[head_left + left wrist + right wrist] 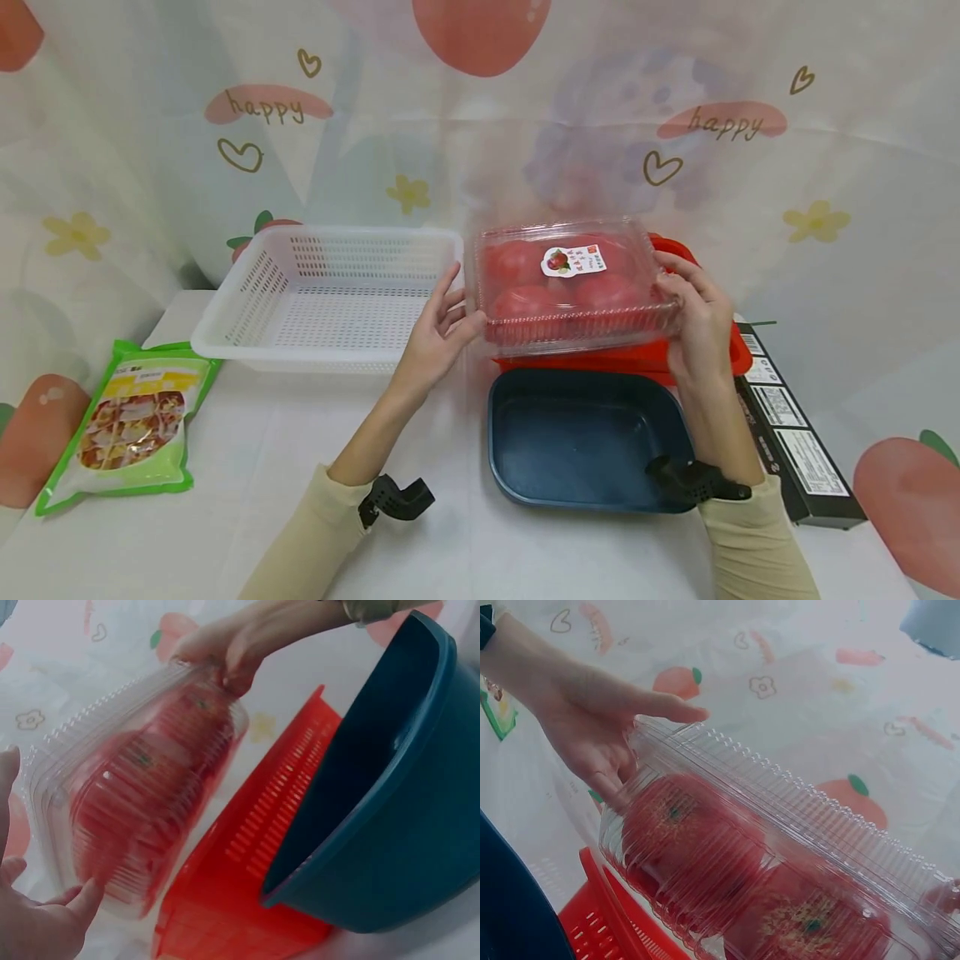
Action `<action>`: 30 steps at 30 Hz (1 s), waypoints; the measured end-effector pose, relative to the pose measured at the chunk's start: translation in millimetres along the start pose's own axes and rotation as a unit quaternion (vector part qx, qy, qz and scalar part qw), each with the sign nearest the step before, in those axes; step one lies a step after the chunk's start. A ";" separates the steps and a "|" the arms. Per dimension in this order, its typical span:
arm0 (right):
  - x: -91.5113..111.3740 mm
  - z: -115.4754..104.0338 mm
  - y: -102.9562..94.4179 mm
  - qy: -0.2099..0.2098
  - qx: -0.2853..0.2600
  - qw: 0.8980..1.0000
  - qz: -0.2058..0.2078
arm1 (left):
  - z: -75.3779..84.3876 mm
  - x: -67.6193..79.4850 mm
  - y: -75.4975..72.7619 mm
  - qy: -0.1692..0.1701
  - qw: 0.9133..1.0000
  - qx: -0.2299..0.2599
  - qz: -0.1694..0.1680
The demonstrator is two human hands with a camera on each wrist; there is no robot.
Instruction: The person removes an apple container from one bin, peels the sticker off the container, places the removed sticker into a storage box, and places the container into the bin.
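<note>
A clear plastic clamshell box (570, 321) with several round red fruits and a white label on its lid is held raised, a little tilted, overlapping the red basket (738, 350) in the head view. My right hand (697, 312) grips its right end, thumb and fingers at the edge. At the box's left end is my left hand (438, 325), thumb at the near corner and fingers fairly straight; the right wrist view also shows this left hand (585, 720) at the box's end. Red fruits (697, 847) show through the ribbed side there.
A white perforated basket (240, 346) stands left of the box. Nearer me is a dark blue basin (577, 442). A green food bag (138, 425) lies at the far left, and a long black box (795, 442) lies at the right. A patterned curtain (480, 158) hangs behind.
</note>
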State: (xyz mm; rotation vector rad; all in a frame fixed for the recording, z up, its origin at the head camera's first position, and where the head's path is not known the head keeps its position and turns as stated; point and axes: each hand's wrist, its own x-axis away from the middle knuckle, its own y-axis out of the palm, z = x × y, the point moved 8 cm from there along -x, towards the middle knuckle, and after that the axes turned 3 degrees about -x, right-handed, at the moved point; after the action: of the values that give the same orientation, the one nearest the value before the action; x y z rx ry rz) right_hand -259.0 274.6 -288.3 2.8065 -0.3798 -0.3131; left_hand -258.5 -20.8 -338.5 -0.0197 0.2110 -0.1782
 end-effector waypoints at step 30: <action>30.9 -5.1 44.7 -0.042 0.176 0.966 -0.187 | 45.1 10.1 -46.7 0.039 0.993 -0.102 0.046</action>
State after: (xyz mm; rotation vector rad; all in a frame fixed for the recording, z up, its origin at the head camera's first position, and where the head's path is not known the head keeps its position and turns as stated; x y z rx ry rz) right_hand -238.6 225.7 -275.0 3.2173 0.0965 -0.4887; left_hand -247.4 -68.5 -294.7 -0.2065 0.3062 -0.0651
